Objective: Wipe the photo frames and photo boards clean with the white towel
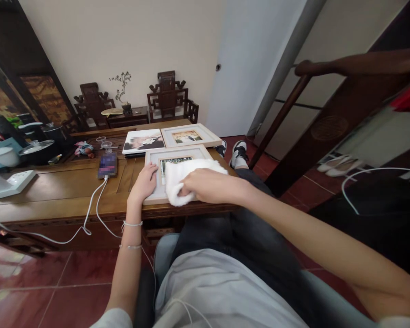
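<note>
A light-framed picture frame [152,196] lies flat near the front edge of the wooden table. On its left side, my left hand [145,181] grips the border, with the fingertips over the top face. My right hand [198,184] is closed on a fluffy white cloth [179,171], which is pressed onto the frame and covers much of its picture. Behind it lie a second picture frame [208,135] with a small picture inside and a white-edged picture panel [143,140], stacked on something dark.
A phone [107,165] with a white cable [92,200] lies left of the frames. Further left are a white power strip [15,183], a lidded pot [37,148] and small clear cups [106,146]. A wooden chair [294,136] stands at the right.
</note>
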`<action>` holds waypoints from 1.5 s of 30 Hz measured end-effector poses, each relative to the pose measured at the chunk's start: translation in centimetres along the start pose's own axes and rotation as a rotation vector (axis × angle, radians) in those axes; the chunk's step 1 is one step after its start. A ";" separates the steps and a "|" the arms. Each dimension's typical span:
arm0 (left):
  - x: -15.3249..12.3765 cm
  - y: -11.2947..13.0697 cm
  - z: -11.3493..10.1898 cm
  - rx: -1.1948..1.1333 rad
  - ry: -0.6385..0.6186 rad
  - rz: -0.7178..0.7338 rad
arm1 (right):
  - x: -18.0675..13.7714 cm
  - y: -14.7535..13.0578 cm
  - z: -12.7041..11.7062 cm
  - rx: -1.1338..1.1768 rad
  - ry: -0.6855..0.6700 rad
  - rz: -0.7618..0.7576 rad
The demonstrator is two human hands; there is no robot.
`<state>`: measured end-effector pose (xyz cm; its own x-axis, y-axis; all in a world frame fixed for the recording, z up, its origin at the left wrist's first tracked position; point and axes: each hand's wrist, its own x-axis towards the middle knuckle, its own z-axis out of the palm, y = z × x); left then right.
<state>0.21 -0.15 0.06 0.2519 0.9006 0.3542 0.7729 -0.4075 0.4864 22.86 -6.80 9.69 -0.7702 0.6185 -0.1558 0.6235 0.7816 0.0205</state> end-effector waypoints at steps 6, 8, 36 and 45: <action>0.0 -0.5 -0.2 -0.020 -0.012 0.043 | 0.9 -0.8 0.4 0.008 0.043 -0.009; 0.1 -0.7 -0.1 0.003 -0.029 0.031 | -1.1 -0.4 0.5 -0.021 0.014 0.089; 0.3 -1.1 -0.1 -0.015 -0.032 0.015 | 10.9 9.1 3.0 -0.269 0.395 0.244; 0.3 -2.4 0.7 -0.075 0.012 0.013 | 10.7 9.1 2.6 -0.232 0.229 0.411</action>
<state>-1.14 1.17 -1.59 0.2540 0.8935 0.3704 0.7237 -0.4296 0.5400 20.59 6.71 5.59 -0.4938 0.8597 0.1311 0.8544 0.4516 0.2568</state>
